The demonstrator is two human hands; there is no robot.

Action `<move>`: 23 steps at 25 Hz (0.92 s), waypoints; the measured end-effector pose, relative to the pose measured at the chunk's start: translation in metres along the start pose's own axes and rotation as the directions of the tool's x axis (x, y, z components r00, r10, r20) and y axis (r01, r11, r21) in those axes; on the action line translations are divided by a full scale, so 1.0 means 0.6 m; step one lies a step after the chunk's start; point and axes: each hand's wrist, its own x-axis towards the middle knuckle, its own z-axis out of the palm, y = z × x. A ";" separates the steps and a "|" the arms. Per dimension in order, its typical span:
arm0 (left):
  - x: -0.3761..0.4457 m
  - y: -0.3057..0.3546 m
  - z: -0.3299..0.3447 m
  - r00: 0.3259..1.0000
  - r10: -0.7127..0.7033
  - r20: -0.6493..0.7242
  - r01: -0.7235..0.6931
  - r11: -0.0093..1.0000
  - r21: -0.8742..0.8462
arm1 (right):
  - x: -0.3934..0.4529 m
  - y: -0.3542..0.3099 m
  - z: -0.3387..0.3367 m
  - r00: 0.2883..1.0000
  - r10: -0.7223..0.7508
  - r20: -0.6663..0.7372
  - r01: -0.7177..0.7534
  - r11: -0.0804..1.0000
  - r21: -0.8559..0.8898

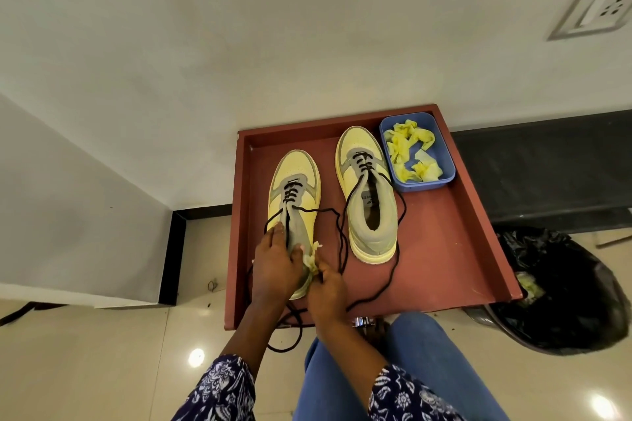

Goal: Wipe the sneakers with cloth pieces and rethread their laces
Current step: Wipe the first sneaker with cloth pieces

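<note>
Evidently steadying the left sneaker (pixel 294 201) for wiping, the left hand (pixel 275 263) clasps its collar while the right hand (pixel 326 290) pinches a cloth piece (pixel 312 258) against the heel.

Two sneakers: left (pixel 294 195) and right (pixel 369 195), each with one black lace (pixel 342 239). One red tray (pixel 444 249). One blue tub (pixel 441 147) holding several yellow cloth pieces (pixel 410 150), exact number unclear. One further cloth piece (pixel 312 258) at the left sneaker's heel. Two hands: left hand (pixel 275 265), right hand (pixel 326 290). One black bin bag (pixel 564 294). One wall socket (pixel 596 8).
</note>
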 end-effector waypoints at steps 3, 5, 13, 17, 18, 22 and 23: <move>0.000 0.001 -0.001 1.000 -0.008 0.011 0.008 1.000 0.003 | -0.030 0.019 0.017 0.999 0.021 -0.040 -0.022 0.999 -0.033; -0.001 0.001 -0.002 1.000 -0.011 0.016 0.011 1.000 0.007 | -0.046 0.025 0.017 0.998 0.059 -0.019 -0.060 0.995 -0.080; 0.000 -0.003 0.001 0.999 0.003 0.032 -0.005 0.998 0.065 | 0.016 -0.018 0.005 0.989 0.145 -0.011 -0.145 0.989 -0.004; 0.001 -0.003 0.000 0.999 0.040 0.032 -0.043 0.996 0.080 | 0.072 -0.052 -0.001 0.978 0.204 0.032 -0.207 0.968 0.144; 0.001 -0.003 0.000 0.998 0.055 0.030 -0.057 0.995 0.084 | 0.082 -0.058 0.003 0.977 0.207 0.040 -0.211 0.965 0.156; 0.004 -0.007 0.000 0.997 0.074 0.031 -0.077 0.992 0.100 | 0.114 -0.082 0.016 0.974 0.225 0.005 -0.224 0.965 0.136; 0.004 -0.007 0.000 0.997 0.077 0.029 -0.080 0.992 0.099 | 0.122 -0.088 0.016 0.977 0.215 -0.006 -0.212 0.968 0.131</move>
